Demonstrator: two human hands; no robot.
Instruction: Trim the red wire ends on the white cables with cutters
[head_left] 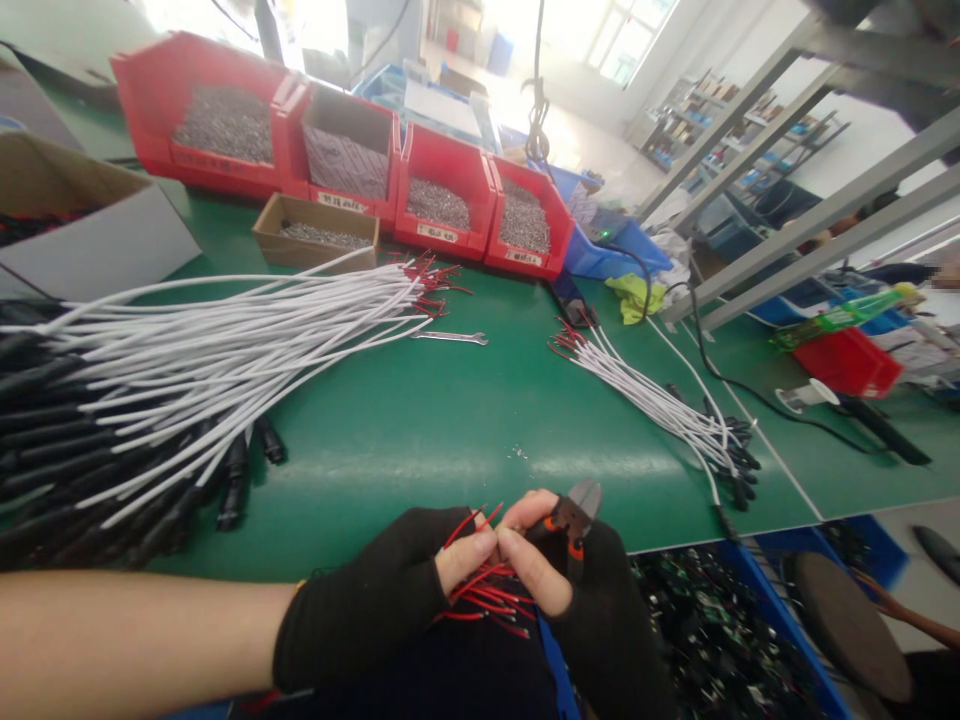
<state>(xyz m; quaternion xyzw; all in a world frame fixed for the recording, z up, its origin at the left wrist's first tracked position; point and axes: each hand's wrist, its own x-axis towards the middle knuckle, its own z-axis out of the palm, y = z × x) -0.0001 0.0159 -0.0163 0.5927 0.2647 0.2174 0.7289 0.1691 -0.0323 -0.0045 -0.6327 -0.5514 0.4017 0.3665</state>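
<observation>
My left hand (401, 570), in a black fingerless glove, is closed on a bunch of thin red wires (495, 595) at the front edge of the bench. Thumb and fingertips meet those of my right hand (600, 610) at the wire ends. The right, gloved the same way, is wrapped around wire cutters (581, 505) with black and orange handles, their jaws pointing up and away. Whether its fingertips also pinch a wire is too small to tell. Tiny metal bits (517, 453) lie on the green bench (420, 430) just beyond.
White cables (247, 335) with black connectors pile at left; a smaller cable bundle (652, 390) lies right. Behind are a wrench (450, 338), a small cardboard box (315, 235) and red bins (442, 200) of metal parts. A blue crate (817, 690) stands below the bench at right.
</observation>
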